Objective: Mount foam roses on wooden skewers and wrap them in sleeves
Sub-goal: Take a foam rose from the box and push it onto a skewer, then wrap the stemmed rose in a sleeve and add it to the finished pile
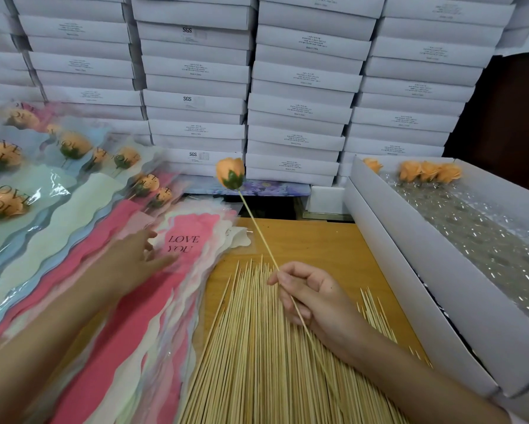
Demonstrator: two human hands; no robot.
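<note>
While the right hand [312,298] pinches its skewer [258,234], one peach foam rose [230,172] with a green calyx stands tilted above the table [318,240], before stacked white boxes [300,108]. The blurred left hand [137,258] lies spread on a pink "LOVE YOU" sleeve [193,240]. Spare skewers [257,347] lie too many to count; four loose roses [428,171] show in the open box [410,258].

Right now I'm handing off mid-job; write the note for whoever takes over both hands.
Right hand: pinches a skewer with an orange foam rose mounted on its tip, raised over the skewer pile.
Left hand: fingers straight, on the top pink LOVE YOU sleeve.
Done: this rose is mounted; wrapped roses lie far left.
Left: sleeve this rose; loose roses sit in the white box on the right.
</note>
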